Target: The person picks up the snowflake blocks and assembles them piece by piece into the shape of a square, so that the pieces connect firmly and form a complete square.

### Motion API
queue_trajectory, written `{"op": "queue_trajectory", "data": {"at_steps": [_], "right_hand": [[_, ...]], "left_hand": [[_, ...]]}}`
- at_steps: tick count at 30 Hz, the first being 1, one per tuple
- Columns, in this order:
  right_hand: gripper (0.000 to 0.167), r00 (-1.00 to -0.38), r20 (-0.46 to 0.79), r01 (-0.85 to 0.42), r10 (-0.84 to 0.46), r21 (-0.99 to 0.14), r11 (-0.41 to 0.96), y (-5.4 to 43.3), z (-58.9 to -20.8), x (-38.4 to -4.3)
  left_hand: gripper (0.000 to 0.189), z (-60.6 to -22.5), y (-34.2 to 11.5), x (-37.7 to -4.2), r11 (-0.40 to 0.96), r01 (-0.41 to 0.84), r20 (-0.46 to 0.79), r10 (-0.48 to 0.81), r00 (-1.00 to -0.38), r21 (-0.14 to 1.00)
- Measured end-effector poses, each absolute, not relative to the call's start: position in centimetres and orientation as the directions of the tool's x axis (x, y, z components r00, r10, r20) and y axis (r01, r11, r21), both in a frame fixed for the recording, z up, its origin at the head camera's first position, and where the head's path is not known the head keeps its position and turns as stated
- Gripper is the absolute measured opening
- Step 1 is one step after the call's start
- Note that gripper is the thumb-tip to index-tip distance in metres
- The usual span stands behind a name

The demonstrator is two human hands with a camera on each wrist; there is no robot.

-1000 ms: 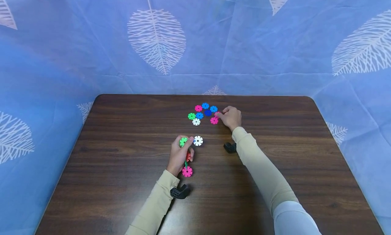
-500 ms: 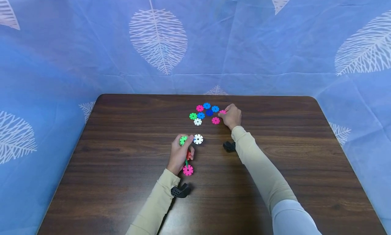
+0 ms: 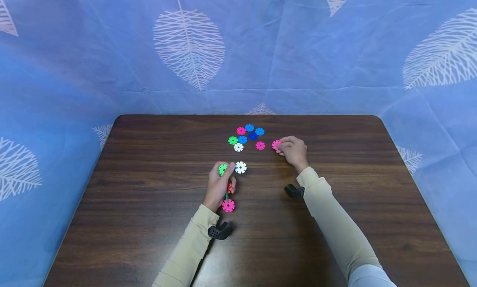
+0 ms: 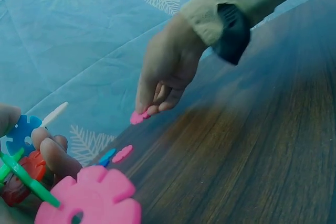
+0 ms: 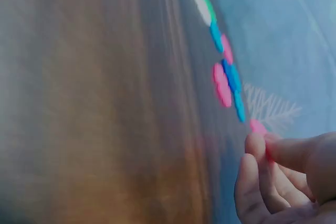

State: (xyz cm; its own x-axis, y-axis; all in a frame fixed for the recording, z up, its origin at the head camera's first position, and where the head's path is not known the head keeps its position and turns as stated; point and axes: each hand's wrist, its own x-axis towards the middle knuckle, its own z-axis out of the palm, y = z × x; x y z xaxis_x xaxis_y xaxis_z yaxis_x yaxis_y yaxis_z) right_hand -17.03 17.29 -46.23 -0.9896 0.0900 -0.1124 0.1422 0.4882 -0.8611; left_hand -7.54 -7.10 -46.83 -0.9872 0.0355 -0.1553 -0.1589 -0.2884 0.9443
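Note:
My left hand [image 3: 218, 187] grips a joined chain of notched plastic discs over the middle of the table. In the left wrist view the chain shows a large pink disc [image 4: 94, 198], a green disc [image 4: 31, 179] seen edge-on, a red disc [image 4: 32, 169] and a blue disc [image 4: 23, 135]. A white disc [image 3: 240, 167] juts out past the thumb in the head view. Farther right, my right hand [image 3: 295, 150] pinches a single pink disc [image 3: 276, 145] between thumb and fingertips, right of the loose discs. Fingers hide part of the chain.
Several loose discs lie flat near the table's far edge, among them a green disc [image 3: 232, 140], a dark blue disc [image 3: 252, 136] and a pink disc [image 3: 260, 145]. A blue leaf-patterned cloth [image 3: 238, 51] hangs behind the brown wooden table [image 3: 149, 175].
My right hand has drawn a pink disc out of the loose group, moving it right and slightly nearer. The left hand with its chain stays nearly in place.

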Motion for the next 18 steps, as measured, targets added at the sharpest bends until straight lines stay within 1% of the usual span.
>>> {"op": "queue_trajectory", "data": {"at_steps": [6, 10, 16, 18], "right_hand": [[0.026, -0.992, -0.124, 0.103, -0.036, -0.93, 0.353, 17.0, -45.6, -13.8], [0.027, -0.985, -0.125, 0.092, -0.115, -0.962, 0.259, 16.1, -45.1, -12.3], [0.024, -0.974, -0.081, 0.045, -0.21, -0.985, 0.168, 14.8, -44.5, -10.8], [0.022, -0.971, -0.071, 0.035, -0.229, -0.987, 0.157, 14.4, -44.4, -10.2]], "left_hand": [[0.021, -46.8, -7.0, -7.5, -0.294, -0.161, -0.154, 0.048, -0.987, 0.942], [0.02, -46.7, -6.9, -7.5, -0.3, -0.163, -0.158, 0.043, -0.987, 0.94], [0.024, -46.7, -6.7, -7.5, -0.293, -0.169, -0.163, 0.043, -0.986, 0.941], [0.023, -46.8, -6.6, -7.5, -0.296, -0.168, -0.163, 0.042, -0.986, 0.94]]}}
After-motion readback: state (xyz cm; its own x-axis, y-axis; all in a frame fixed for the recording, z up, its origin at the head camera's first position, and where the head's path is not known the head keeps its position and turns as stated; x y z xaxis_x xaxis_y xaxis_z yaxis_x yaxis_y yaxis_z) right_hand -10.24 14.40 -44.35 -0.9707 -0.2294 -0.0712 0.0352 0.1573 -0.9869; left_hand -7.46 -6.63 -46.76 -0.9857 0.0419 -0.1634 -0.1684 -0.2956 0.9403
